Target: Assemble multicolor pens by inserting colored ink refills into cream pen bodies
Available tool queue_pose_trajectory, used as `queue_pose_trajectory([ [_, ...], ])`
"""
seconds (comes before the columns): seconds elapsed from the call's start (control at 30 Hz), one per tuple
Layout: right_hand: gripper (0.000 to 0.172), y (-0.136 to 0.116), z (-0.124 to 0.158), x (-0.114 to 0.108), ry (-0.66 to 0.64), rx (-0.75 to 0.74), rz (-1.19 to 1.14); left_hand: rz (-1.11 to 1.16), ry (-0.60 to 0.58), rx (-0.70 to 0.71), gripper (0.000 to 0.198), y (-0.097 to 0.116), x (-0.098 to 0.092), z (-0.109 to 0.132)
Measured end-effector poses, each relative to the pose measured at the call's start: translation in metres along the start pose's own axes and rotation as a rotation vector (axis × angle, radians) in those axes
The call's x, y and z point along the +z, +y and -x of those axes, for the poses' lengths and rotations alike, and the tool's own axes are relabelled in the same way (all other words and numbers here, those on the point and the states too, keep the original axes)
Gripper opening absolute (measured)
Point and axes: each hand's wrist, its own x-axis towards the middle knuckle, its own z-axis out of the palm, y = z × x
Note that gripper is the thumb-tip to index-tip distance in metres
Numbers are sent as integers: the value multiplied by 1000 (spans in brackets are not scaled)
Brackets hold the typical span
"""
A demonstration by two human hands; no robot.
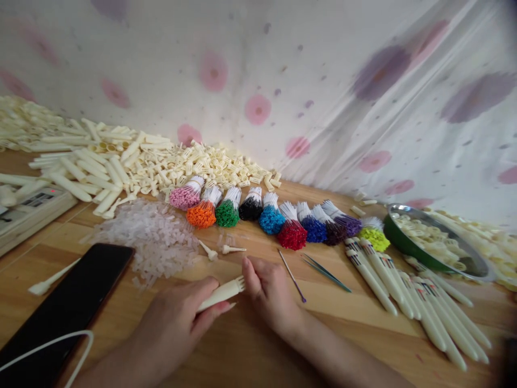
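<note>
My left hand (181, 307) is closed around a cream pen barrel (221, 293), its slotted end tilted up to the right. Against that slotted end sits my right hand (271, 291), fingers curled and thumb raised; what they pinch, if anything, is hidden. Just right of it, a single purple-tipped refill (292, 276) and a pair of tweezers (328, 274) lie on the wooden table (242, 355). Two small cream plungers, one of them a cone-ended piece (233, 249), rest beyond my hands. Bundled refills in several colours, such as the red bundle (291, 229), form a row behind.
Cream multicolour pens (424, 307) lie at right, near a green-sided metal bowl (436, 258) of cream parts. At left are clear plastic pieces (157, 242), a black phone (68, 307) with a white cable, and a boxy device (36, 210). Cream parts (202, 167) heap along the flowered curtain.
</note>
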Motion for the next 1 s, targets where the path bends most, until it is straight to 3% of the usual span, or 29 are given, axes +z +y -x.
queue_pose_trajectory([
  [0.07, 39, 0, 0, 3, 9, 38, -7, 2, 49, 37, 23, -2, 2, 1],
  [0.2, 41, 6, -2, 10, 19, 116, -13, -59, 288, 180, 22, -7, 11, 2],
  [0.3, 40, 9, -4, 11, 7, 109, -20, -12, 292, 126, 24, -8, 10, 0],
  [0.37, 39, 9, -4, 6, 20, 66, -15, 210, 152, -44, 30, -7, 4, -3],
  [0.47, 36, 7, -5, -6, 34, -58, 3, 758, -312, -342, 51, -5, -10, -7],
  [0.53, 34, 7, -5, -11, 27, -127, 16, 973, -581, -434, 57, -5, -15, -9],
  [0.57, 34, 7, -6, -13, 24, -141, 23, 980, -606, -432, 55, -5, -15, -9],
  [0.63, 35, 9, -6, -11, 27, -119, 38, 870, -456, -384, 42, -8, -11, -9],
  [0.77, 40, 15, -8, 0, 32, 29, 58, 459, 42, -154, 19, -13, 4, -8],
  [0.83, 41, 16, -8, 5, 35, 78, 55, 309, 213, -52, 17, -14, 6, -7],
  [0.9, 40, 16, -8, 6, 52, 88, 49, 327, 222, -94, 20, -13, 4, -7],
  [1.0, 35, 13, -7, 2, 87, 48, 54, 519, -45, -281, 40, -11, -2, -11],
])
